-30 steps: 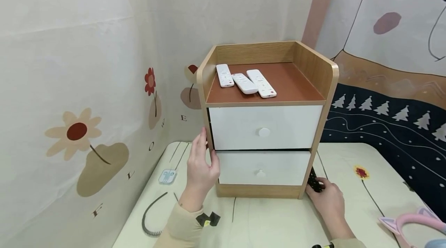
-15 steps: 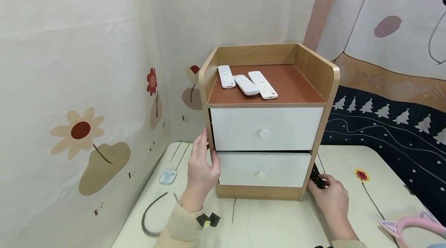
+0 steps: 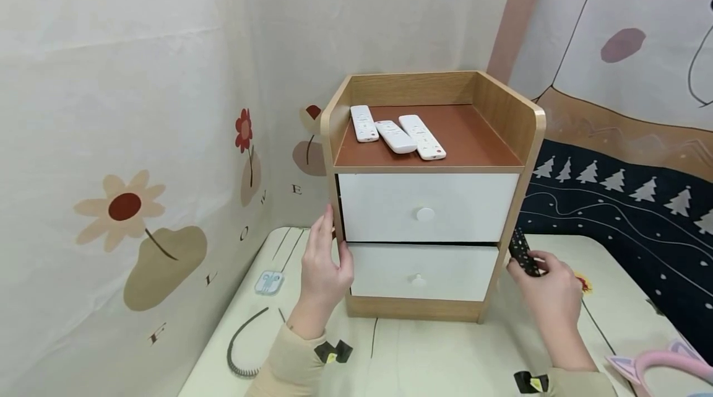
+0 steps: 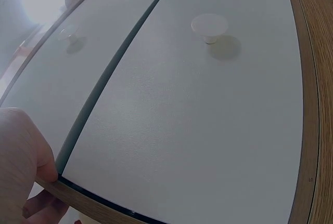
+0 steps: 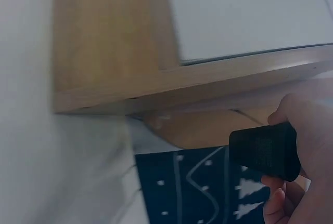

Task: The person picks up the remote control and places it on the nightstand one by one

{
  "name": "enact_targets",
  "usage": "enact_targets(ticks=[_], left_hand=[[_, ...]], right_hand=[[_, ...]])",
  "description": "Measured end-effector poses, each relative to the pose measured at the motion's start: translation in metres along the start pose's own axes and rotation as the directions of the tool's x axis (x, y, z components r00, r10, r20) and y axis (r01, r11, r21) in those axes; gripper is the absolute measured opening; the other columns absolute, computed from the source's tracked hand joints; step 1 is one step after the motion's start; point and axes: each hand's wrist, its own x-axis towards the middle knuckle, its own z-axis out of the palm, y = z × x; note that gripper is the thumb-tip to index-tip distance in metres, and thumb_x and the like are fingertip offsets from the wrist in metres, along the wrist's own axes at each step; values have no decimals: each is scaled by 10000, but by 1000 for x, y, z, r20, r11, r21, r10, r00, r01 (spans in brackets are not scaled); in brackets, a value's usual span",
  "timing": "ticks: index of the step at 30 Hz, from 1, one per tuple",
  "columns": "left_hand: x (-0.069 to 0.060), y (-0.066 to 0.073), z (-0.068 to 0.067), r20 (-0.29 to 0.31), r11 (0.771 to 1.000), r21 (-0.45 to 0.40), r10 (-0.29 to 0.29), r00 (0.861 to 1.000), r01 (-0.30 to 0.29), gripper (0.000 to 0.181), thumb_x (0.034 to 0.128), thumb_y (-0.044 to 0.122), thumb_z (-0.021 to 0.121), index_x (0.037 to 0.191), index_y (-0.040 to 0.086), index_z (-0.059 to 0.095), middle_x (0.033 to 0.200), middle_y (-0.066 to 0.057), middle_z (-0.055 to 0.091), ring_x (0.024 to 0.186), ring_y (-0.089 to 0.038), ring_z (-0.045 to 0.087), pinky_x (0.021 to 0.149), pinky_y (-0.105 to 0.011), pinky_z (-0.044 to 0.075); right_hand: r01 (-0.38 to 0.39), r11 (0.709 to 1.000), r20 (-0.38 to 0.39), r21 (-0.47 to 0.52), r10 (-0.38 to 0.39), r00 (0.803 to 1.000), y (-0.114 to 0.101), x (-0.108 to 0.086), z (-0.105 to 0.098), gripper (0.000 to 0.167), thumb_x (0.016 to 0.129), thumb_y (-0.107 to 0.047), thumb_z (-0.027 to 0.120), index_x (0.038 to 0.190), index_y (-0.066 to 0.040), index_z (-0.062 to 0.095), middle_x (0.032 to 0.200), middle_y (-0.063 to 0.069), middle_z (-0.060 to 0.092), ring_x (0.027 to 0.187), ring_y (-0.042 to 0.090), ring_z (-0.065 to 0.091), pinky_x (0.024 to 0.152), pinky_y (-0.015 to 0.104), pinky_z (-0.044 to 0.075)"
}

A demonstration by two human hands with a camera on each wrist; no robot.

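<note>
A two-drawer wooden nightstand (image 3: 418,308) with white drawer fronts stands before me. My left hand (image 3: 325,270) holds its left side edge, fingers stretched up along the outer side and thumb at the front edge. In the left wrist view the thumb of the left hand (image 4: 23,156) lies by the gap between the drawers. Beyond the right side, my right hand (image 3: 551,295) grips a black remote control (image 3: 522,251), tilted and dotted with small light buttons. The right wrist view shows the dark end of this remote control (image 5: 263,151) between thumb and fingers.
Three white remotes (image 3: 394,137) lie on the nightstand's brown top, inside its raised rim. On the pale surface (image 3: 423,360) are an earphone case (image 3: 270,283) and a dark coiled band (image 3: 239,347) at left, and a pink cat-ear headband (image 3: 663,360) at right. Fabric walls stand behind.
My right hand has moved right and up, away from the nightstand's lower side, bringing the black remote control further into view. The left hand stays at the left edge.
</note>
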Motion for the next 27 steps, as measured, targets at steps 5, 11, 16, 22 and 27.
enact_targets(ticks=[5,11,16,22,27], left_hand=[[2,0,1,1,1000,-5,2,1000,-2,829,842,-173,660,1627,-115,401,1367,-334,631,1108,-439,730,870,-541,700],[2,0,1,4,1000,-3,0,1000,0,828,842,-172,665,1625,-117,403,1369,-334,631,1122,-440,728,887,-536,699],[0,1,0,4,1000,-1,4,1000,-4,837,836,-174,669,1627,-114,404,1372,-328,635,1121,-433,730,894,-515,700],[-1,0,0,10,1000,1,-2,1000,2,845,835,-170,670,1633,-105,401,1383,-322,633,1112,-434,737,896,-512,702],[-1,0,0,10,1000,4,-10,1000,10,840,841,-163,665,1635,-102,398,1383,-321,631,1120,-437,735,897,-502,703]], right_hand=[[81,996,-115,37,-76,990,-21,11,-18,460,919,-328,800,1279,-42,776,1210,325,780,1060,484,757,711,308,436],[147,989,-180,29,-139,974,-41,22,-32,467,912,-330,803,1276,-38,778,1172,298,790,966,425,736,668,209,367],[171,983,-219,60,-154,964,-56,29,-44,464,906,-305,808,1280,-31,780,1167,305,777,1026,409,692,825,390,402],[196,977,-269,81,-168,948,-71,33,-57,447,909,-306,829,1283,-63,797,1160,260,788,924,84,634,845,278,387],[230,968,-308,99,-190,932,-88,36,-66,446,901,-301,833,1290,-86,804,1154,237,805,827,-225,397,845,187,338]])
